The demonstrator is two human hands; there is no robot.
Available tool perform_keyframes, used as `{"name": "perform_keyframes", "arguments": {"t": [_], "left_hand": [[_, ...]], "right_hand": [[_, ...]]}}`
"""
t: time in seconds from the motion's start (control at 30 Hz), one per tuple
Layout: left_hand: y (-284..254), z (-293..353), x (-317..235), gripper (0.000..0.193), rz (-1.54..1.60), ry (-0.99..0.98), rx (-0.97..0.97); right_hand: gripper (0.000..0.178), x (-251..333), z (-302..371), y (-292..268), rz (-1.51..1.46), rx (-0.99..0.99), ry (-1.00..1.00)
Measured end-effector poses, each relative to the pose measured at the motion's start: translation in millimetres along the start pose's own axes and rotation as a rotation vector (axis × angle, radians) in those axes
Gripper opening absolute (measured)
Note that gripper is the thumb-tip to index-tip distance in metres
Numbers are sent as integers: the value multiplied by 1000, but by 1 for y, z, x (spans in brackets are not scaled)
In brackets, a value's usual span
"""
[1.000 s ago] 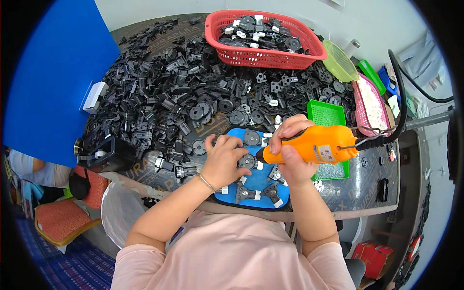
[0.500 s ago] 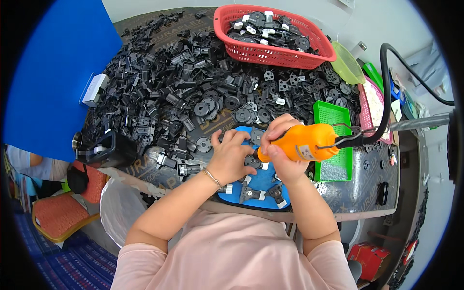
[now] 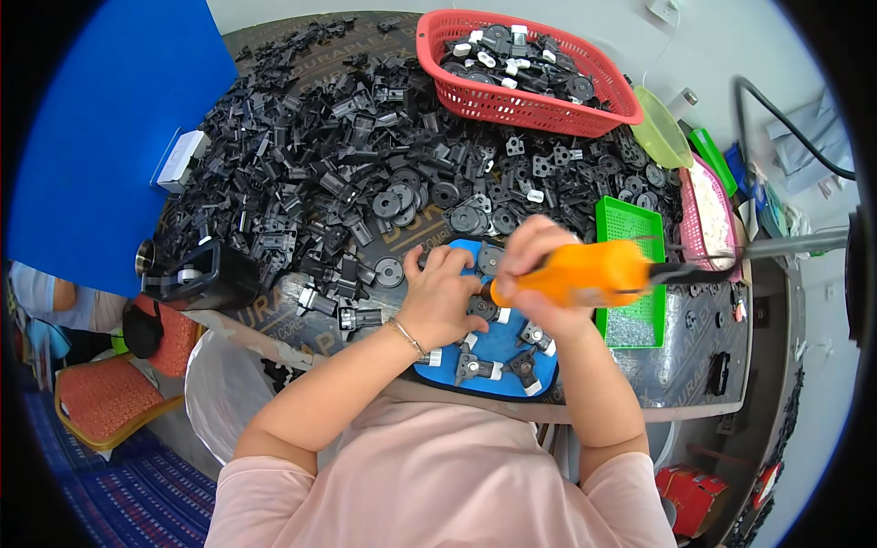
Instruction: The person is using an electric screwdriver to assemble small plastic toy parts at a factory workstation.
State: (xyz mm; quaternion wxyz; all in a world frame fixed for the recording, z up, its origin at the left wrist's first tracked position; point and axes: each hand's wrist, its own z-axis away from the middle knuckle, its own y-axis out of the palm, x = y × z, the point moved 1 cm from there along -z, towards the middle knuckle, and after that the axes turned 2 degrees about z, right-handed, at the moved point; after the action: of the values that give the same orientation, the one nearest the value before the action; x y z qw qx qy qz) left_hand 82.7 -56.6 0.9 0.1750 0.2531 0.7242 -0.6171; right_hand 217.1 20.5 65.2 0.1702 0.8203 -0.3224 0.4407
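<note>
In my right hand (image 3: 546, 274) is an orange electric screwdriver (image 3: 598, 272), lying nearly level and blurred by motion. Its black tip points left, at a black plastic part (image 3: 480, 310) with a white piece on it. My left hand (image 3: 440, 290), wearing a bracelet, pinches that part between thumb and forefinger, the other fingers bent over the work. Under both hands lies a blue pad (image 3: 507, 350). Near its front edge are more black assemblies with white ends, one (image 3: 473, 367) in the middle and another (image 3: 524, 368) to its right.
Loose black parts (image 3: 301, 155) heap across the table. A red basket (image 3: 539, 114) of assemblies stands at the back, a green tray (image 3: 630, 333) to the right. At left sits a black tape dispenser (image 3: 219, 279). The screwdriver's cord (image 3: 694, 272) runs right, past a metal rod (image 3: 795, 242).
The view has shifted slightly. The screwdriver has swung a little and is smeared now, its tip still near the same part. My left hand keeps its place on the pad.
</note>
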Motion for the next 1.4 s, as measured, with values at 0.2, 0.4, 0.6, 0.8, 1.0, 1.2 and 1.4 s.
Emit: {"name": "perform_keyframes", "arguments": {"t": [0.2,0.4,0.6,0.8,1.0,1.2,1.4], "left_hand": [[-11,5,-1,40,-17,49,-28],[-76,18,48,48,-261,-101,64],[-64,18,66,42,-380,-119,124],[-71,24,28,40,-203,-128,-6],[-37,40,-16,40,-271,2,-104],[-39,42,-16,39,-355,-61,-12],[-34,49,-7,48,-142,-13,-25]], "right_hand": [[31,54,4,-33,-195,-223,-151],[27,69,39,-78,-12,-441,-151],[24,64,51,-78,4,-518,-133],[25,66,55,-72,25,-511,-124],[28,58,48,-56,-49,-497,-104],[28,58,46,-51,-38,-441,-105],[28,58,45,-52,-97,-486,-126]]}}
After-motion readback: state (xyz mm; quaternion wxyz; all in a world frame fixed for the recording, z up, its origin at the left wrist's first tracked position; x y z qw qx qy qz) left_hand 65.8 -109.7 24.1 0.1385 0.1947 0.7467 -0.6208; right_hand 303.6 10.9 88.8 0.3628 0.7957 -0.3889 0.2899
